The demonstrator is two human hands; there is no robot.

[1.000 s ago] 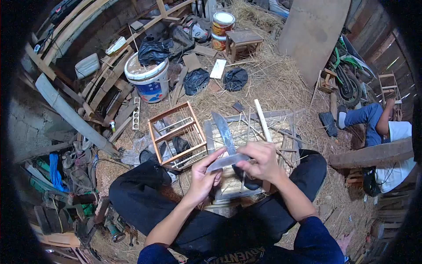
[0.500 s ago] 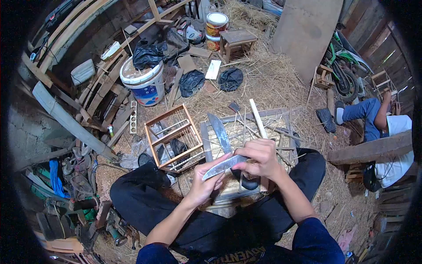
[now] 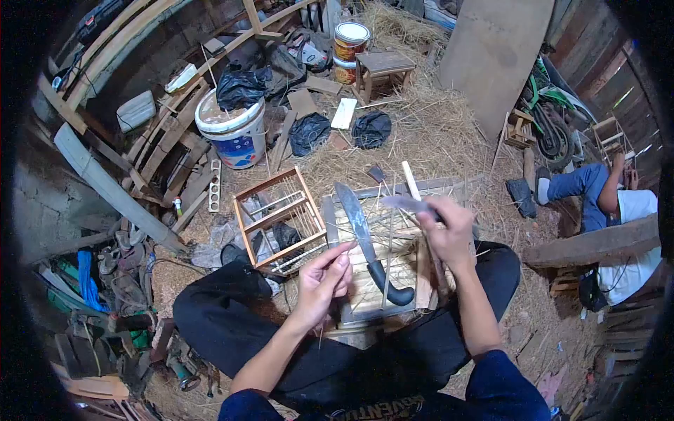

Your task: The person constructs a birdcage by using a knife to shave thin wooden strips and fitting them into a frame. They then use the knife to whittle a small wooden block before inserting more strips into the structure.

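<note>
My right hand (image 3: 449,228) is closed around a small knife (image 3: 407,203), its blade pointing left over the work board. Lower and to the left, my left hand (image 3: 326,281) is pinched on a thin stick (image 3: 321,339), most of which the fingers hide. Between the hands a machete (image 3: 356,219) with a curved black handle lies on the slatted wooden board (image 3: 337,210). Thin sticks and a pale wooden bar (image 3: 411,184) are spread over the board. Left of it stands a small wooden cage (image 3: 279,219) with thin bars.
A large white bucket (image 3: 232,130), stacked paint cans (image 3: 349,52) and a small stool (image 3: 383,69) stand beyond the board. At right, another person (image 3: 586,186) sits behind a wooden beam (image 3: 597,245), near a green motorbike (image 3: 551,116). Straw covers the floor.
My right hand has drawn the knife up and right, away from my left hand. My left hand has shifted slightly. The machete's handle is now uncovered.
</note>
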